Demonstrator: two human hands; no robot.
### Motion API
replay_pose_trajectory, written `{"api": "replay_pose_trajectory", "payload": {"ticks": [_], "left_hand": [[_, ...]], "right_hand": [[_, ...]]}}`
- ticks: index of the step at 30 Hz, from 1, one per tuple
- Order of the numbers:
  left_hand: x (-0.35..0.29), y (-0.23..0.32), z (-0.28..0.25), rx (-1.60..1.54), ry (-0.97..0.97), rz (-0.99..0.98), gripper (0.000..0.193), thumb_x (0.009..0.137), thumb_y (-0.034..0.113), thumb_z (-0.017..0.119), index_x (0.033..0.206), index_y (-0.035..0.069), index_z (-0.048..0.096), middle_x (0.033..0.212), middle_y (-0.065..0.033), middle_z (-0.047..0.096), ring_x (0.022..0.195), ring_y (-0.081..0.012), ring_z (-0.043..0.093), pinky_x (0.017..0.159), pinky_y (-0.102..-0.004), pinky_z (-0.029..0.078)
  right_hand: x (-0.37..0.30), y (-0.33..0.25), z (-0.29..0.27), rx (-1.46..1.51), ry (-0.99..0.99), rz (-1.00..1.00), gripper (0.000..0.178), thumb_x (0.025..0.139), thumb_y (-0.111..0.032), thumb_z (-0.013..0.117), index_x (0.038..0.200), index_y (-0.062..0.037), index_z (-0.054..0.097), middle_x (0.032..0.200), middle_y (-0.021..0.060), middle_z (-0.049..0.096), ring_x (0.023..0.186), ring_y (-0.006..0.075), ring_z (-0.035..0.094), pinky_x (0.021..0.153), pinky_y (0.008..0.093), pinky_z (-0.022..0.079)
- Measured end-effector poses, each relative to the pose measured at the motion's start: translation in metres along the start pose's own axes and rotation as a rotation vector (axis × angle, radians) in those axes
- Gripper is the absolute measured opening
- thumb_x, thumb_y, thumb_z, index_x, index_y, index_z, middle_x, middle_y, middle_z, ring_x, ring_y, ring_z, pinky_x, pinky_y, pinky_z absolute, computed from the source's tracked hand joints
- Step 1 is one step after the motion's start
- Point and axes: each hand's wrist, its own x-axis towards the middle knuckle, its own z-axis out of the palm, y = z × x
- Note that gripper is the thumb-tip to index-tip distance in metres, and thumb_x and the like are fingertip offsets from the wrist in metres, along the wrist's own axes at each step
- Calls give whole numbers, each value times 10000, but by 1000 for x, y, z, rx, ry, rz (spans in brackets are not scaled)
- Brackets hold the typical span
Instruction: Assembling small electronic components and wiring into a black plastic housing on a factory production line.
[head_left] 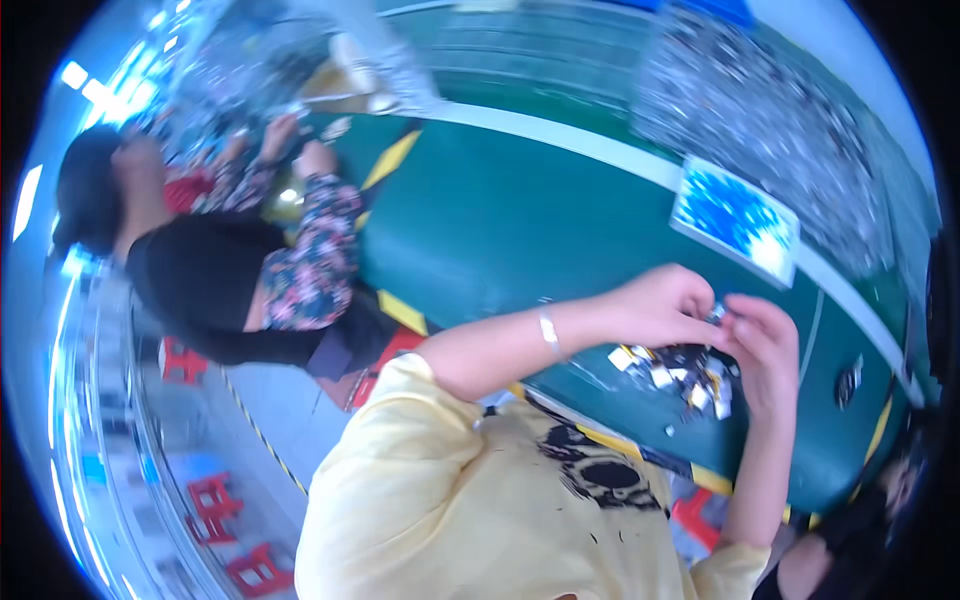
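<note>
Over a green work table (480,220), my left hand (665,308) and my right hand (765,340) meet fingertip to fingertip. Both are closed in a pinch around a small, shiny bluish-silver part (717,313). Fingers cover most of it, so its exact kind cannot be made out. Just below my hands lies a loose pile of small parts (690,378), black, white and yellowish, some with flat pale ends. One tiny pale piece (669,430) sits apart from the pile, toward the near table edge. A pale band circles my left wrist.
Beyond my hands stands a white-sided box (728,260) with a glossy blue top. Behind it is a large heap of clear plastic bags (760,120). A small dark bundle (848,383) lies at right. Co-workers sit at left and lower right; red stools (215,505) stand on the floor.
</note>
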Motion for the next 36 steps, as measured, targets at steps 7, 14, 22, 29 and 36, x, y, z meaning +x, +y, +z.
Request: {"api": "replay_pose_trajectory", "payload": {"ticks": [7, 14, 22, 29, 36], "left_hand": [[-5, -6, -9, 98, 218, 24, 267, 791, 207, 688, 626, 3, 637, 504, -47, 527, 461, -96, 480, 442, -283, 350], [-3, -3, 2, -476, 219, -146, 208, 836, 206, 687, 703, 49, 651, 624, 9, 583, 532, -53, 490, 452, -234, 353], [-7, 4, 9, -790, 240, -185, 114, 840, 182, 704, 874, 76, 678, 773, 24, 634, 676, -24, 537, 527, -190, 378], [-6, 3, 7, -774, 258, -171, 96, 831, 107, 693, 899, 42, 676, 843, -15, 663, 765, -63, 600, 643, -207, 453], [-4, -4, 5, -698, 281, -80, 120, 785, 1, 694, 896, -26, 657, 906, -72, 666, 842, -113, 625, 780, -225, 489]], "right_hand": [[7, 17, 14, -376, 42, -311, 121, 857, 65, 596, 969, 62, 642, 865, 113, 670, 778, 177, 670, 745, 271, 546], [7, 19, 17, -661, 74, -694, 122, 837, 95, 587, 937, 28, 601, 976, 85, 585, 935, 162, 584, 833, 251, 461], [5, 14, 26, -742, 87, -715, 143, 783, 106, 591, 898, 21, 583, 952, 103, 568, 921, 193, 565, 839, 286, 452], [3, 13, 29, -742, 156, -683, 143, 746, 89, 619, 865, 14, 596, 901, 108, 587, 871, 208, 576, 804, 294, 454], [4, 7, 34, -860, 122, -756, 134, 724, 98, 626, 822, 11, 600, 816, 106, 598, 771, 209, 589, 723, 289, 469]]}}
